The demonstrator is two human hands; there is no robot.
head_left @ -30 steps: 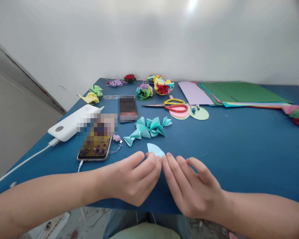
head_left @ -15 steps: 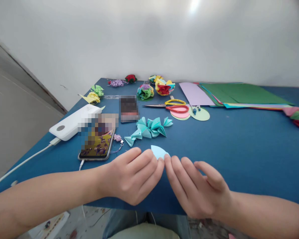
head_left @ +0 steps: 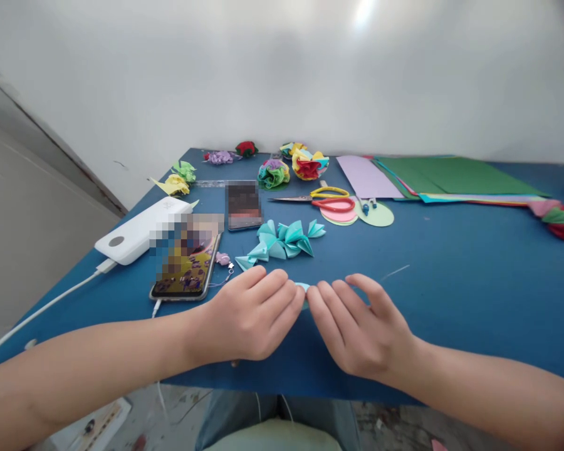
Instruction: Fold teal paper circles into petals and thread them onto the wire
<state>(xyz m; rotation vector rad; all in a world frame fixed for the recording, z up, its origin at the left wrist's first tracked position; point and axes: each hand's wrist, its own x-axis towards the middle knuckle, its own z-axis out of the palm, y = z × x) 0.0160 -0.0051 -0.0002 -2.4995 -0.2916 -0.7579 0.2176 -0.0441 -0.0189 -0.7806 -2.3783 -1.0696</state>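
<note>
Close to the table's front, my left hand [head_left: 258, 313] is closed on a small folded piece of light blue paper [head_left: 302, 286], most of it hidden behind the fingers. My right hand [head_left: 364, 329] meets it from the other side, its fingertips pinched at the paper's right edge, the index finger arched. The two hands nearly touch. Just beyond them lies a cluster of turquoise folded paper petals [head_left: 284, 241]. A thin pale strand [head_left: 395, 272] shows past my right hand; I cannot tell whether it is thread.
Scissors [head_left: 331, 199] rest partly on pink and pale green paper discs [head_left: 380, 215]. To the left are a phone [head_left: 183, 269], a white power bank [head_left: 136, 235] with cable and a dark device [head_left: 243, 207]. Paper flowers [head_left: 310, 166] and stacked coloured sheets [head_left: 455, 175] line the back.
Both hands have moved slightly up and away from the table's front edge. The light blue paper has turned, so less of it shows. A thin pale strand has come into sight at right.
</note>
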